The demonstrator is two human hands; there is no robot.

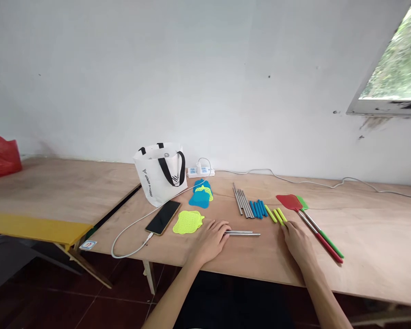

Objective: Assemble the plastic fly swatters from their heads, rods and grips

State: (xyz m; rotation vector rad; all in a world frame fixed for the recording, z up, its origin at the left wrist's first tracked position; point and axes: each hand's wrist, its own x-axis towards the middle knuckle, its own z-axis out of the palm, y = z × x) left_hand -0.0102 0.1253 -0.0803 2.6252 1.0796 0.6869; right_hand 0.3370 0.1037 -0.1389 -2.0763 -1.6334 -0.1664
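Left hand (210,240) lies palm-down on the surface (363,256), fingers loosely spread, tips touching the near end of two metal rods (243,233) that run away to their right. Right hand (296,242) flat, fingers together, tips at the yellow-green handles (276,214). Yellow mesh head (188,222) just left of left fingers.

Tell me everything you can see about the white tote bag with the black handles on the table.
The white tote bag with black handles stands upright on the plywood table, near the wall, left of the other items. It looks like stiff non-woven fabric, boxy, open at the top, with two black strap handles drooping over its front and small black printing on its side and front. A white cable runs beside its base toward the black smartphone lying in front. Neither hand touches it.
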